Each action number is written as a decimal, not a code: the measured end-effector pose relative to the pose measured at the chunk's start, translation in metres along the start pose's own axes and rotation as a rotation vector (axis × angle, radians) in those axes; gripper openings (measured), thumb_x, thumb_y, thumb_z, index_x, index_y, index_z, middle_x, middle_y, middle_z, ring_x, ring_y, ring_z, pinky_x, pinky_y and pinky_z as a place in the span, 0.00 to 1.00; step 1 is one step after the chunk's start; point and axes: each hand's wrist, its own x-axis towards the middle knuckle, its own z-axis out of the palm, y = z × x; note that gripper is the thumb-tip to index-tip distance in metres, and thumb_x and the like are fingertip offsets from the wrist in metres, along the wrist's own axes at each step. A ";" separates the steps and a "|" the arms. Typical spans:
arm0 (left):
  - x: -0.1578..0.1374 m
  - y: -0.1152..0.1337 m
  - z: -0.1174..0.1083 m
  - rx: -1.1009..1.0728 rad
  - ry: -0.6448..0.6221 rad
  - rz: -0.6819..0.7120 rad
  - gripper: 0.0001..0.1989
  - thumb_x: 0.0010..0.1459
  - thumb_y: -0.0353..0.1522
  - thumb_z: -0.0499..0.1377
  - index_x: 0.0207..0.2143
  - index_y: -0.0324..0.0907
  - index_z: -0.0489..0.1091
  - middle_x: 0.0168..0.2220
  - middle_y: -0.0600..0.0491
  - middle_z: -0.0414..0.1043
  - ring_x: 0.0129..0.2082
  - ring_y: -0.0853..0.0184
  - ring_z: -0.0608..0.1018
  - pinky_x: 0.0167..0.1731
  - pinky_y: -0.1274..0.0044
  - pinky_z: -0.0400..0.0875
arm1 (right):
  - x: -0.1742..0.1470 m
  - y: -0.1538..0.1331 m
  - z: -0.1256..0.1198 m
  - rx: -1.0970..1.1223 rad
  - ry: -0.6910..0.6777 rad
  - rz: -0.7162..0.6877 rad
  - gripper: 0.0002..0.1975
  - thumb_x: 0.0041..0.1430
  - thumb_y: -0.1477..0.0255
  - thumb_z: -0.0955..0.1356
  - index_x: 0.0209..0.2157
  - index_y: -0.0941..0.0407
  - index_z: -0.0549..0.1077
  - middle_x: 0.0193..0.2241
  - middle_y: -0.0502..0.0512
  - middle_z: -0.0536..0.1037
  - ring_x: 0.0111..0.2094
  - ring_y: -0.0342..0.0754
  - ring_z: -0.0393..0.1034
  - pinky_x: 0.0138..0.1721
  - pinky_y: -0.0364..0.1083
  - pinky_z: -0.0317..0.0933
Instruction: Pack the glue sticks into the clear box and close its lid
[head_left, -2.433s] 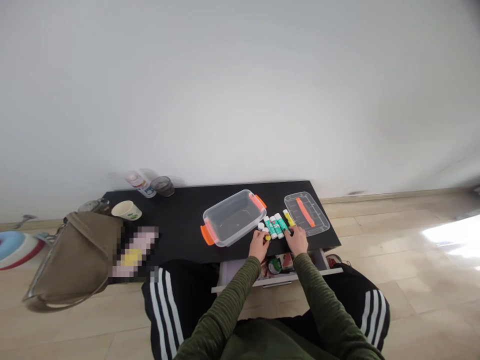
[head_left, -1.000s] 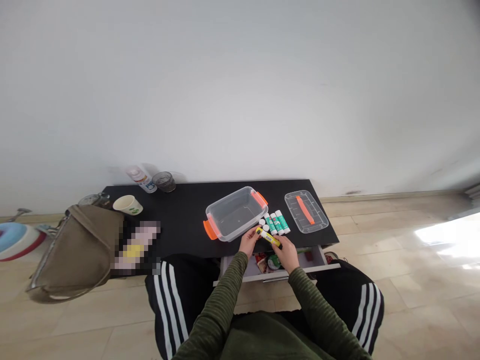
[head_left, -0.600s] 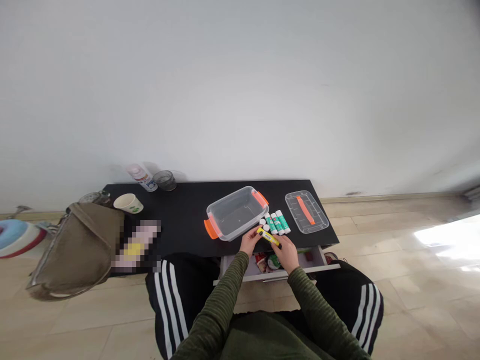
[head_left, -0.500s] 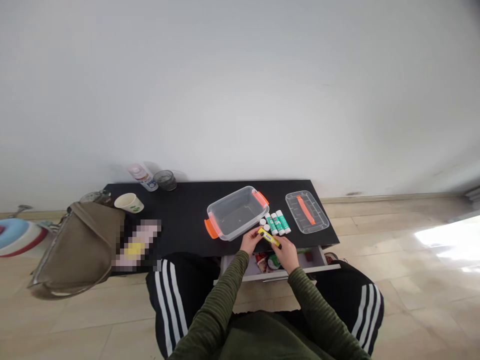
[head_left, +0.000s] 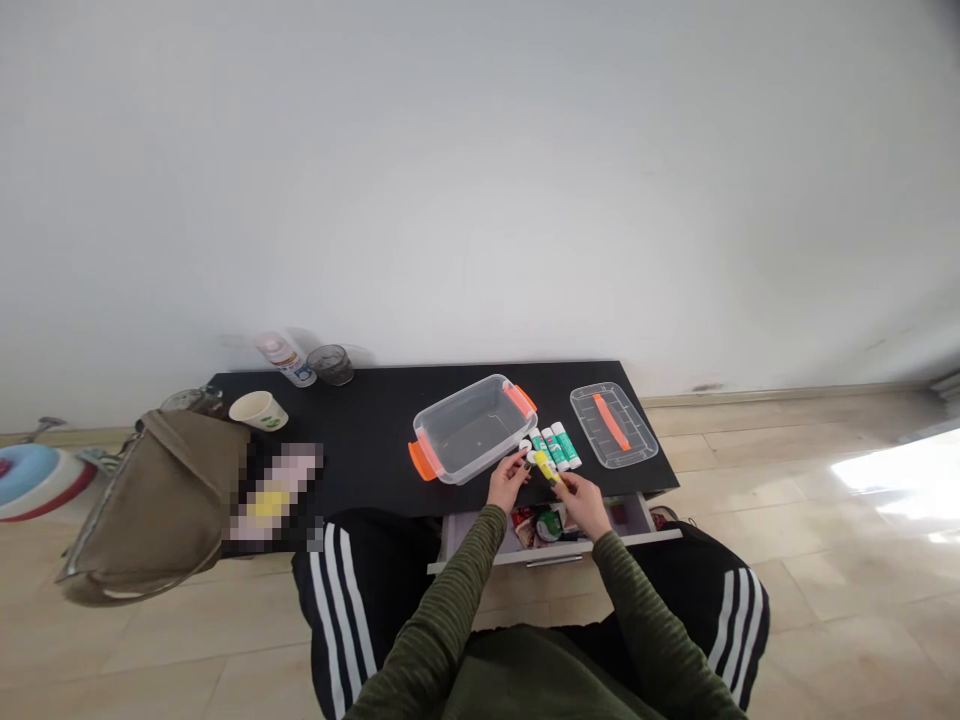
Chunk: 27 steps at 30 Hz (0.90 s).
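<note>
Strong light is glaring off the floor (head_left: 847, 560) at far right. Soft shadows are falling beside the glass (head_left: 331, 365), and a pixelated patch (head_left: 270, 503) is hiding detail.

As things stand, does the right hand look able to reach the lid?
Probably yes: the lid lies ahead and to the right of the right hand, and the green-and-white tubes sit left of that path. It holds the yellow tube, though, so gripping might be awkward.

Head camera: high over near side of black table (head_left: 367, 430)
Facing: forward-down, wall (head_left: 480, 200) beyond table
Range: moderate, table's full length framed
</note>
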 end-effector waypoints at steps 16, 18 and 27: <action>0.010 0.002 0.012 0.627 0.047 0.063 0.18 0.52 0.24 0.61 0.46 0.44 0.76 0.32 0.56 0.61 0.26 0.73 0.67 0.34 0.78 0.67 | 0.075 0.031 -0.026 -0.468 0.227 0.201 0.17 0.61 0.68 0.64 0.47 0.58 0.78 0.42 0.64 0.79 0.45 0.53 0.73 0.43 0.44 0.59; 0.009 0.003 0.013 0.648 0.038 0.057 0.17 0.51 0.25 0.61 0.44 0.44 0.75 0.33 0.57 0.60 0.26 0.73 0.67 0.33 0.78 0.66 | 0.075 0.032 -0.025 -0.475 0.222 0.196 0.17 0.61 0.68 0.64 0.48 0.58 0.77 0.43 0.63 0.78 0.45 0.52 0.72 0.43 0.44 0.59; 0.007 0.010 0.015 0.654 0.032 0.036 0.13 0.49 0.25 0.62 0.39 0.42 0.73 0.28 0.59 0.60 0.27 0.72 0.65 0.31 0.79 0.60 | 0.054 0.016 -0.009 -0.542 0.209 0.020 0.13 0.64 0.69 0.63 0.46 0.53 0.75 0.46 0.58 0.73 0.49 0.51 0.67 0.42 0.44 0.60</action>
